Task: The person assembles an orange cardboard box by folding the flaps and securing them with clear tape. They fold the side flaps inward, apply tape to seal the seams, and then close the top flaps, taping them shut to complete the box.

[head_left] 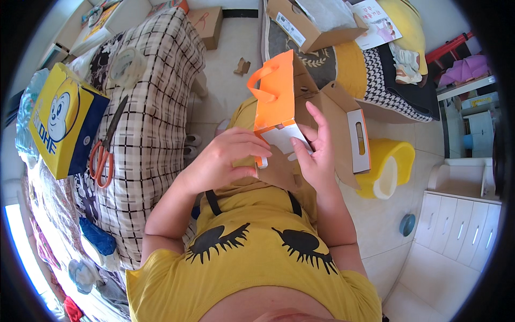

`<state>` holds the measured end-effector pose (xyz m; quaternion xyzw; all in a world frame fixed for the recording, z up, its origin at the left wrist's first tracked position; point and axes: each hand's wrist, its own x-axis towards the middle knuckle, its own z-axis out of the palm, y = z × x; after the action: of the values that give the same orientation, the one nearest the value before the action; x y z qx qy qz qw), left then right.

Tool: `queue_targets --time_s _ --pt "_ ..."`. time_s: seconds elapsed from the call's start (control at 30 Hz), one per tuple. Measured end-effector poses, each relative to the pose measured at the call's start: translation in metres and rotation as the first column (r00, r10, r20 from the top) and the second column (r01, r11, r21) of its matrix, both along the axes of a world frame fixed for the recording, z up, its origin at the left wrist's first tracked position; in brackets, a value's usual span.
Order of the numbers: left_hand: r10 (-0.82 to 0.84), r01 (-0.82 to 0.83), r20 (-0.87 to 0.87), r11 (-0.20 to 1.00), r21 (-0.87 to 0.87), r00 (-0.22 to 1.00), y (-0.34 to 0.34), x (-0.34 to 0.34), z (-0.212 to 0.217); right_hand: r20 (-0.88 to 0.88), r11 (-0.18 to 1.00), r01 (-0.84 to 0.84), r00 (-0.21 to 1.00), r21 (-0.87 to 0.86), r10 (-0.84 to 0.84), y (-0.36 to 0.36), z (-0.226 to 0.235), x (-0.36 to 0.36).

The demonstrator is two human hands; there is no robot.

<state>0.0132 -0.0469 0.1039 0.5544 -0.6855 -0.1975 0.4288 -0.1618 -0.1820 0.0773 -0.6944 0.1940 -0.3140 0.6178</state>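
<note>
An orange cardboard box (278,102) with an orange strap handle stands partly unfolded in front of my body. Its brown inner sides and a side panel with an oval hand slot (359,137) spread to the right. My left hand (217,161) grips the near left edge of the box, fingers on top and thumb below, beside a small orange-and-white flap. My right hand (317,153) holds the white end flap (288,138) with the thumb against it. The right index finger points up, free of the cardboard. Some of the right fingers are hidden behind the flap.
On the checked bedspread (161,102) at left lie red-handled scissors (103,158), a yellow-and-blue box (67,121) and a tape roll (127,67). An open carton (316,27) rests on the cushioned seat ahead. A yellow plastic potty seat (394,161) stands on the floor to the right.
</note>
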Motion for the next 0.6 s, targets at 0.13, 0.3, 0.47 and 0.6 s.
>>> queue_targets --time_s 0.13,0.3,0.47,0.6 --pt "0.068 -0.064 -0.069 0.996 0.06 0.995 0.001 0.003 -0.004 -0.057 0.997 -0.071 0.996 -0.034 0.069 0.001 0.002 -0.002" --pt "0.253 -0.238 -0.249 0.967 0.092 0.935 0.003 -0.006 -0.017 -0.124 0.992 -0.103 0.988 -0.069 0.094 0.004 0.005 -0.003" --pt "0.389 -0.411 -0.294 0.912 -0.014 0.873 0.002 -0.022 -0.041 -0.11 0.988 -0.128 0.984 0.084 0.137 0.013 0.008 -0.002" --pt "0.467 -0.507 -0.267 0.855 -0.105 0.843 0.0 -0.034 -0.044 -0.077 0.977 -0.145 0.984 0.155 0.158 0.012 0.002 -0.003"
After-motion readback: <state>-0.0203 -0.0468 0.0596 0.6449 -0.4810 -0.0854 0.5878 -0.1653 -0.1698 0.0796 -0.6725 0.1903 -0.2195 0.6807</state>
